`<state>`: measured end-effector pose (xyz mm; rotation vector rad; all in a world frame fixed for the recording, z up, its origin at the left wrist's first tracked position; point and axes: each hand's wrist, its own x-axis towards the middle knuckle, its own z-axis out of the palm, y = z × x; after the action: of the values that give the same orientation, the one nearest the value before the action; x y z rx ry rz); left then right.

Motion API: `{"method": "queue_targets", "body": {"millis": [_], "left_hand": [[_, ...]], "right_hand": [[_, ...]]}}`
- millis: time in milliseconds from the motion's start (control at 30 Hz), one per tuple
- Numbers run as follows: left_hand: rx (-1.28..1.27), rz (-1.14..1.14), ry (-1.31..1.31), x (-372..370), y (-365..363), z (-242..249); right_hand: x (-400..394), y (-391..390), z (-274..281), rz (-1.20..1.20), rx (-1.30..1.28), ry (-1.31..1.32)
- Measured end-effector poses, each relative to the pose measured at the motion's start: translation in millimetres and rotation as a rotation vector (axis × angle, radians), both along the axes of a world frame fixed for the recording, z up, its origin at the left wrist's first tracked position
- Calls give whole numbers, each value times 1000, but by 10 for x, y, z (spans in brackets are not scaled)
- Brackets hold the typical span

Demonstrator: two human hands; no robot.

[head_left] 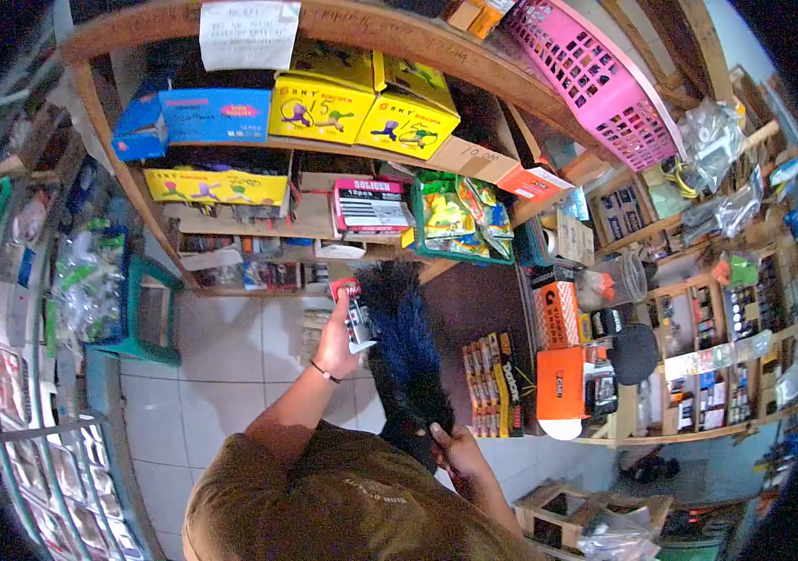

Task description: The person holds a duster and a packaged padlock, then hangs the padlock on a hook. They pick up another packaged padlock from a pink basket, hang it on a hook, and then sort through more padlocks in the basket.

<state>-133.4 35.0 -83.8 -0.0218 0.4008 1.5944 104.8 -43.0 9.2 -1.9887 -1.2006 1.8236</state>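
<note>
My left hand (335, 341) is wrapped round a small red and white package (358, 323), held upright above the tiled floor. A dark feather duster (410, 337) with black and blue feathers lies just to the right of the package, its feathers pointing toward the shelf. Lower down, my right hand (455, 453) is closed round the near end of the duster, where the handle itself is hidden. Beyond both hands stands a wooden shelf with a pink and black box (372, 205) and a green basket (462, 248) of packaged goods.
Yellow boxes (326, 110) and a blue box (214, 114) fill the upper shelf. A pink basket (595, 84) sits at the upper right. At left is a green stool (151, 309). Orange boxes (560, 381) and hanging packets (492, 383) are on the right.
</note>
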Motion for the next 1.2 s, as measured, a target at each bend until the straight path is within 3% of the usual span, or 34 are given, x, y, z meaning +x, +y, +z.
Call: {"method": "queue_targets", "body": {"millis": [100, 233, 367, 433, 500, 600, 700, 733, 767, 833, 900, 967, 1033, 1067, 1100, 1167, 1200], "left_hand": [[-103, 83, 103, -113, -125, 73], [-230, 245, 417, -377, -387, 138], [-299, 459, 568, -589, -645, 270], [-336, 786, 846, -682, -704, 194], [-376, 836, 751, -790, -742, 129], [-492, 1032, 897, -965, -758, 18], [-637, 880, 746, -1004, -835, 104], [-548, 821, 649, -1091, -852, -28], [-556, 838, 638, -1094, -912, 142], [-9, 615, 127, -1090, -1051, 434], [72, 708, 131, -1068, -1162, 500], [125, 596, 134, -1015, -1304, 756], [302, 650, 45, -1084, -1537, 1099], [316, 693, 23, -1119, -1616, 1118], [298, 711, 50, -1176, -1667, 1089], [571, 661, 204, -1236, -1747, 1137], [390, 775, 332, -1241, -1802, 1163]], "right_hand": [[-14, -32, -70, 17, -80, 74], [82, 22, -441, 234, -128, 104], [-165, 176, -362, 446, -244, 207], [-284, 273, -340, 569, -241, 199], [-415, 358, -345, 689, -232, 381], [-583, 431, -280, 834, -157, 339], [-669, 428, -305, 955, 42, 231], [-666, 426, -348, 1012, 169, 163], [-665, 436, -363, 1032, 167, 158], [-689, 471, -359, 1120, 299, 228], [-793, 480, -146, 1227, 337, 183], [-902, 458, -86, 1329, 377, 146], [-1027, 467, -173, 1134, 293, 204], [-1080, 446, -184, 1160, 291, 207], [-1129, 410, -192, 1235, 406, 232], [-1196, 361, -221, 1371, 641, 288], [-1202, 368, -291, 1372, 653, 229]]}}
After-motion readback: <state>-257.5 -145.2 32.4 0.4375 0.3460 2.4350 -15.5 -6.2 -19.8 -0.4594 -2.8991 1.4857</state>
